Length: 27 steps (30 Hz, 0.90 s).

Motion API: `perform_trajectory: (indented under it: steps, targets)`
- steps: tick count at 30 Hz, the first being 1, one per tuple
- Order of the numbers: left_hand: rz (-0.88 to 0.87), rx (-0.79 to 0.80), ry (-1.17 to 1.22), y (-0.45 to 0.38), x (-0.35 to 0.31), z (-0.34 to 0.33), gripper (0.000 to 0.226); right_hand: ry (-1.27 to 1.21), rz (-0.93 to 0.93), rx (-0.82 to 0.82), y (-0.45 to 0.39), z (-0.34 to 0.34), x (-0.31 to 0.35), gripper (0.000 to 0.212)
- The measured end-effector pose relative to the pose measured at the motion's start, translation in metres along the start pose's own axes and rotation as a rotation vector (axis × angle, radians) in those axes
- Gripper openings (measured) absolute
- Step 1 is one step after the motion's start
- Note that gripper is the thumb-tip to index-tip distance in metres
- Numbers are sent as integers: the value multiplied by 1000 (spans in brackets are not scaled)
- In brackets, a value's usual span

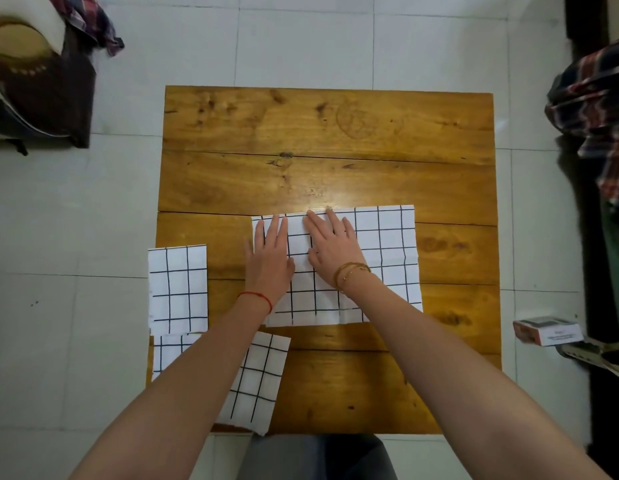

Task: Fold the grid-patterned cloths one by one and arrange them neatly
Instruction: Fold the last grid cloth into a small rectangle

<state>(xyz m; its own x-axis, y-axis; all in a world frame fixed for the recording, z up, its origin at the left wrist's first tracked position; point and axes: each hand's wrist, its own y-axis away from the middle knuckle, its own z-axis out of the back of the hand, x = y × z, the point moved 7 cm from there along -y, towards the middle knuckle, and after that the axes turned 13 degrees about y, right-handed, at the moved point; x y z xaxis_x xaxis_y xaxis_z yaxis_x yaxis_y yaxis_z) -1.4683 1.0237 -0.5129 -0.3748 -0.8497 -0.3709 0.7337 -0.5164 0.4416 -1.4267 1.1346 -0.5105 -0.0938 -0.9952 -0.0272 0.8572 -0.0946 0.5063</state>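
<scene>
A white cloth with a black grid [387, 258] lies spread on the wooden table [329, 133], folded over once. My left hand [270, 258] presses flat on its left part with straight fingers. My right hand [332, 247] lies flat beside it, fingertips at the cloth's far edge. A smaller folded grid cloth [178, 289] sits at the table's left edge. Another grid cloth [259, 379] lies at the near left corner, partly hidden under my left forearm.
The table stands on a pale tiled floor [301, 39]. Plaid clothing [599, 109] hangs at the right, a small box [547, 330] lies on the floor at the right, and a chair with dark fabric [41, 84] stands at the far left.
</scene>
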Motion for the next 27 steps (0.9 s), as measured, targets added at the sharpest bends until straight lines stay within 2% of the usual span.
perform_trajectory:
  steps: [8, 15, 19, 21, 24, 27]
  targets:
    - [29, 10, 30, -8, 17, -13, 77, 38, -16, -28, -1, -25, -29, 58]
    - [18, -28, 44, -9, 18, -7, 76, -60, -407, -114, 38, -38, -137, 54]
    - [17, -49, 53, -8, 15, -7, 76, -67, -380, -125, 45, -36, -151, 55]
    - [27, -115, 122, -2, 14, -3, 72, -96, -378, -156, 47, -29, -147, 56]
    - [170, -320, 279, 18, 21, 9, 57, -97, -294, -205, 50, -20, -123, 58]
    - [492, -380, 417, 43, 41, 1, 51, -87, -170, -196, 54, -21, -87, 63]
